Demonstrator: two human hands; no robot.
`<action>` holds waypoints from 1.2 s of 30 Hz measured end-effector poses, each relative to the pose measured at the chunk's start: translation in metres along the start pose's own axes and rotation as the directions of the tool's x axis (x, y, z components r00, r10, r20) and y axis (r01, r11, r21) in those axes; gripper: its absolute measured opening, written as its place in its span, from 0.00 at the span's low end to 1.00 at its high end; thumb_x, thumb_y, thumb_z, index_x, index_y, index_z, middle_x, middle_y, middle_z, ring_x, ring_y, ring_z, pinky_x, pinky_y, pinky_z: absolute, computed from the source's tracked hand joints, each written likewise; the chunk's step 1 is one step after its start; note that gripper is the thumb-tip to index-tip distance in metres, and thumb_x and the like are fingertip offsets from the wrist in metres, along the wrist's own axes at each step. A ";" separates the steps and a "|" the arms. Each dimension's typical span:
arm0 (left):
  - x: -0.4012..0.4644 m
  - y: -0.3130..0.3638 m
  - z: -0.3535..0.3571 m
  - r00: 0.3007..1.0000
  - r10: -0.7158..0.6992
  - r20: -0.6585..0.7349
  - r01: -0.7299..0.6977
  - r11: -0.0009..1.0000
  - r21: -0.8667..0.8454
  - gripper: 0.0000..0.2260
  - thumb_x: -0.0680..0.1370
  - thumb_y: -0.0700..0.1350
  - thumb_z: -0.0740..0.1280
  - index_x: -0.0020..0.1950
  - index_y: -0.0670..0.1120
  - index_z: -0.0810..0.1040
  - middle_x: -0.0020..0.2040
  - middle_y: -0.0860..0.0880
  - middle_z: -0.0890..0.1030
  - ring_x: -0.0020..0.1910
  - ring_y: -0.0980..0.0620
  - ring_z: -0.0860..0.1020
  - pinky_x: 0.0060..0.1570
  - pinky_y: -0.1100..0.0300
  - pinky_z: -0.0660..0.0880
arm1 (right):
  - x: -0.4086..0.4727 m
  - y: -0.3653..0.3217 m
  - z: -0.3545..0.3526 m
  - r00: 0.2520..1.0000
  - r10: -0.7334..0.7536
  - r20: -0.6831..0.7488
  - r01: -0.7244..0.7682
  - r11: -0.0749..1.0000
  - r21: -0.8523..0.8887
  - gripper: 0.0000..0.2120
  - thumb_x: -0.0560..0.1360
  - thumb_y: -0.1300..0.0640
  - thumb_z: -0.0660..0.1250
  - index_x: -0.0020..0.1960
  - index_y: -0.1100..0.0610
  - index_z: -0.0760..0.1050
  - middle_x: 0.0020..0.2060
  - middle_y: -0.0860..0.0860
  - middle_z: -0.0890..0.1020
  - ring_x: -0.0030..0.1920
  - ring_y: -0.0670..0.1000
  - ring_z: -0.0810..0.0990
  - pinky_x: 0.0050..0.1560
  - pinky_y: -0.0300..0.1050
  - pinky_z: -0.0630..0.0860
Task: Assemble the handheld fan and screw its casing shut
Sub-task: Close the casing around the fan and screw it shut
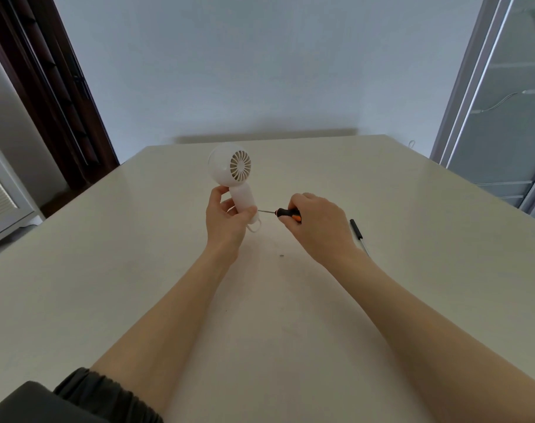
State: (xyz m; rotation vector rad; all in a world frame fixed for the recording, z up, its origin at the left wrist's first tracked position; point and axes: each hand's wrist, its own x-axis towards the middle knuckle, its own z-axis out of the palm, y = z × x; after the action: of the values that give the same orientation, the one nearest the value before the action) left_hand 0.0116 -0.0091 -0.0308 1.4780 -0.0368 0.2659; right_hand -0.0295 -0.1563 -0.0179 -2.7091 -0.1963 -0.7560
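Your right hand [318, 222] grips the screwdriver [286, 213], its shaft lying level and pointing left into the fan [234, 178] handle's lower end. Your left hand [226, 218] holds that handle upright above the table [413, 270].

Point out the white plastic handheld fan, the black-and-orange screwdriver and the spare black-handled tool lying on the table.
white plastic handheld fan [240, 165]: head view, round slotted grille.
black-and-orange screwdriver [286, 212]: head view, handle's exposed front end.
spare black-handled tool [355, 228]: head view, black handle.
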 end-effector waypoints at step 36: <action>0.001 -0.002 -0.003 0.999 0.001 0.047 -0.001 1.000 -0.015 0.23 0.72 0.30 0.69 0.61 0.47 0.68 0.52 0.44 0.78 0.43 0.53 0.79 0.40 0.64 0.74 | -0.002 0.004 -0.004 0.993 -0.040 0.113 0.017 0.979 0.201 0.15 0.71 0.63 0.69 0.55 0.56 0.69 0.46 0.47 0.69 0.42 0.50 0.73 0.44 0.42 0.71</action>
State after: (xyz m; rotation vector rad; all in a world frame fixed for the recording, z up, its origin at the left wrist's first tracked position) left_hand 0.0124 -0.0064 -0.0330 1.4691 -0.0773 0.2311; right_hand -0.0326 -0.1611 -0.0171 -2.5648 -0.3216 -0.5530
